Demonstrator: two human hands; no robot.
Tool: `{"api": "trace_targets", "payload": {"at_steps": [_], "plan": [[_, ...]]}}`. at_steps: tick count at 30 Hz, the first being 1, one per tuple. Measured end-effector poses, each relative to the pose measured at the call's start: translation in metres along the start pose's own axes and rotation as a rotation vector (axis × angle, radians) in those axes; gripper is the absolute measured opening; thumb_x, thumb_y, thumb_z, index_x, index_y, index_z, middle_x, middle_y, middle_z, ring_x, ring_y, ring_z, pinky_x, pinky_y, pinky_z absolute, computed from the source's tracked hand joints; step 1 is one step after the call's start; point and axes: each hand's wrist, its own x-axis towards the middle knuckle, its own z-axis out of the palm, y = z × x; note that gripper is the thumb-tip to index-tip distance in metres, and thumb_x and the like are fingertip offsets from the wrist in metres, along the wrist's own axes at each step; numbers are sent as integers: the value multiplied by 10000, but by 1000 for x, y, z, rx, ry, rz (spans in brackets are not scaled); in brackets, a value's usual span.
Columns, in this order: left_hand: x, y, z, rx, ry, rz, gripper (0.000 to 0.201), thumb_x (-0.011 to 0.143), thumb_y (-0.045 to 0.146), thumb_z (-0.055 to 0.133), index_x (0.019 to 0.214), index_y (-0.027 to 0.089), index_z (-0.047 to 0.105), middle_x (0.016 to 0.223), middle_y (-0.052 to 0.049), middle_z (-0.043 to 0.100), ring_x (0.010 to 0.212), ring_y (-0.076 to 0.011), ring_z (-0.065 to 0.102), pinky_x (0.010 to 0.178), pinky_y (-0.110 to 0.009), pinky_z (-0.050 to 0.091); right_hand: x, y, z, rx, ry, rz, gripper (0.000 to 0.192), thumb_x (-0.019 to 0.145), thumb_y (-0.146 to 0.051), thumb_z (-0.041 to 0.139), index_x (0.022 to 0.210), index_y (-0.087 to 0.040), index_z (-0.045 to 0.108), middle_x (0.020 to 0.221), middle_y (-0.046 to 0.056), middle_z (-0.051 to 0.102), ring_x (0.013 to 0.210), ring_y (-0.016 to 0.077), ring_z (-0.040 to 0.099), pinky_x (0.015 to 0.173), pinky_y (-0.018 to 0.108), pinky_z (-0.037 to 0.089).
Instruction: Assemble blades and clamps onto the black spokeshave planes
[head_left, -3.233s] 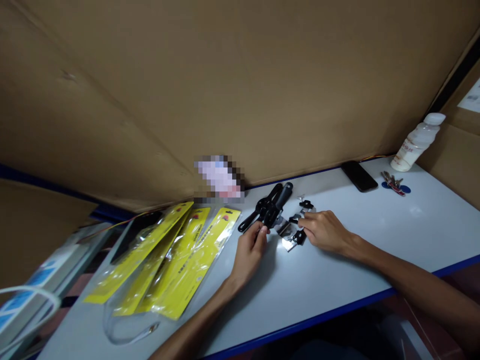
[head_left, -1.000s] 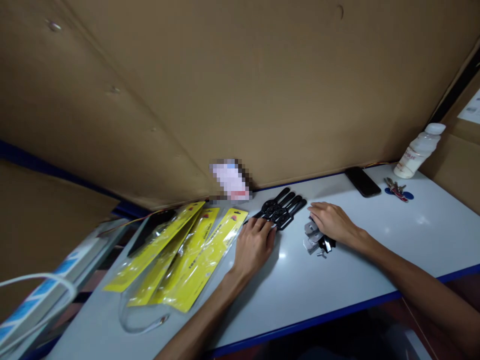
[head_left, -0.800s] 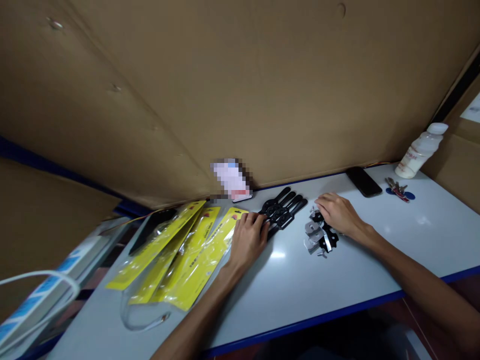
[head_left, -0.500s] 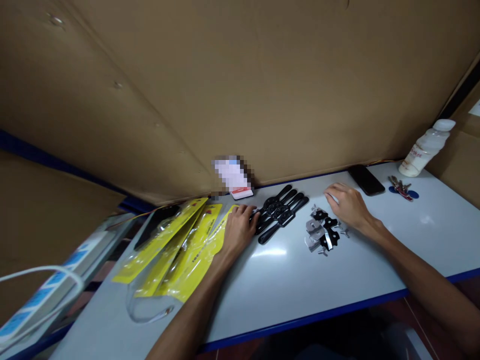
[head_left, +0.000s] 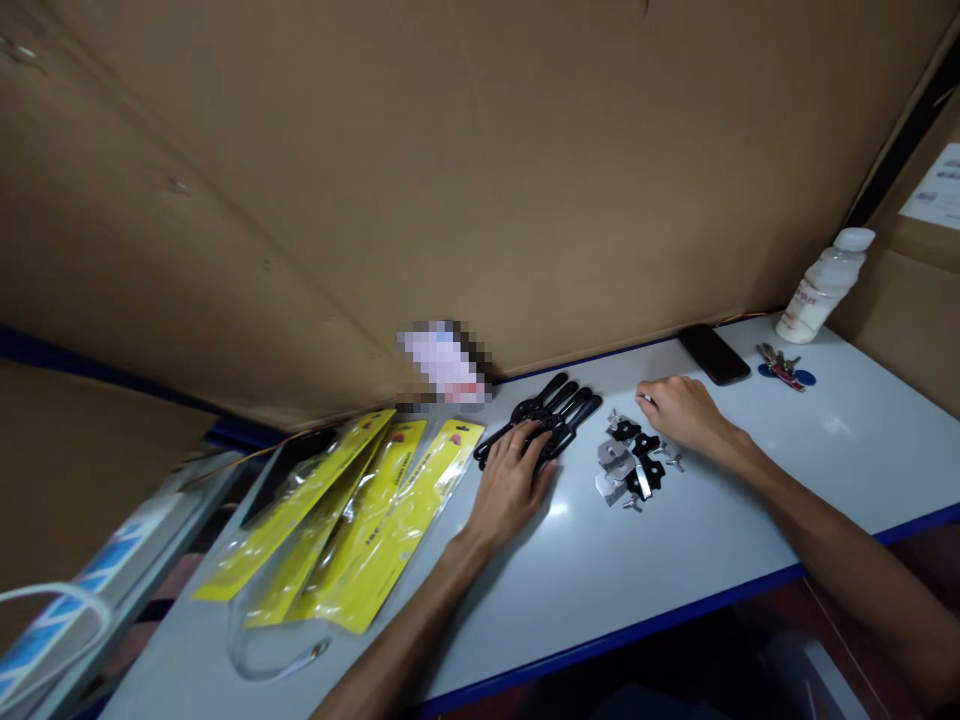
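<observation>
Black handles [head_left: 556,412] are kept bunched side by side at the table's [head_left: 720,520] back edge, pinned flat under the left hand [head_left: 514,482], fingers spread. Small metal parts [head_left: 628,462] are heaped just beside the right hand [head_left: 681,413], fingers loosely curled, nothing held.

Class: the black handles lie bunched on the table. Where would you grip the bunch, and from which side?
Probably the near ends, from above, where the left hand already rests. The black handles lie flat and parallel, slanting away towards the cardboard wall, so fingers can likely close across the bunch there; the far ends splay apart.
</observation>
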Motion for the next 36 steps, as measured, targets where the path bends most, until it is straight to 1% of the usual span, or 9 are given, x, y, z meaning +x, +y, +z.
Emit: {"api": "trace_targets", "payload": {"at_steps": [3,9,15,19,22,24,28,32,36], "plan": [[1,0,-1,35,20,-55,286,1001,302,449,1197,169,609,1241,-136,609,1157,-289,528,1005,-436,437,-1,-2,1,-12,-16,-7,296,967,-237,448,870,-209,727,794,63,737,668,185,599,595,299,238],[3,-14,-2,90,-3,-143,297,997,278,438,1211,152,602,1157,-143,638,1063,-309,534,922,-446,454,-1,-3,1,-26,-27,-8,298,971,-247,443,872,-206,722,798,68,740,669,190,609,583,309,214],[7,-20,-10,155,-118,-150,214,981,291,477,987,202,672,1013,-114,677,986,-312,551,875,-434,443,1,1,-1,-14,-21,-1,282,981,-258,449,897,-210,714,828,61,748,690,189,620,586,305,229],[8,-19,-16,178,-191,-149,170,964,265,499,956,208,659,993,-116,695,963,-302,585,836,-412,448,2,4,1,1,-32,-15,287,984,-256,450,878,-207,713,812,68,738,704,206,626,591,307,250],[6,-18,-19,189,-219,-163,155,956,247,495,955,195,641,984,-126,700,960,-308,599,824,-411,450,1,3,5,28,-56,-72,252,969,-222,468,918,-209,714,873,69,734,751,205,634,617,303,301],[6,-17,-20,189,-229,-169,171,969,287,489,958,192,630,958,-126,707,964,-317,605,826,-417,451,-1,2,8,54,-87,-143,200,936,-203,519,987,-226,711,953,58,723,787,193,633,636,294,333],[6,-16,-20,168,-245,-179,199,974,356,509,931,192,614,921,-122,719,962,-324,615,828,-418,455,-4,-2,16,84,-145,-269,259,867,-146,572,1071,-249,694,1054,48,670,813,177,625,636,280,353],[5,-15,-20,139,-269,-182,168,956,309,525,841,212,599,890,-119,711,972,-319,618,843,-407,456,-4,-5,20,76,-144,-307,293,868,-115,535,1095,-231,679,1095,61,650,853,193,627,635,283,348],[2,-15,-18,106,-276,-244,118,953,248,492,920,188,588,899,-129,708,949,-308,646,805,-393,469,-4,-5,20,51,-133,-328,295,872,-104,519,1092,-224,675,1083,64,653,841,190,622,630,285,334]]}}
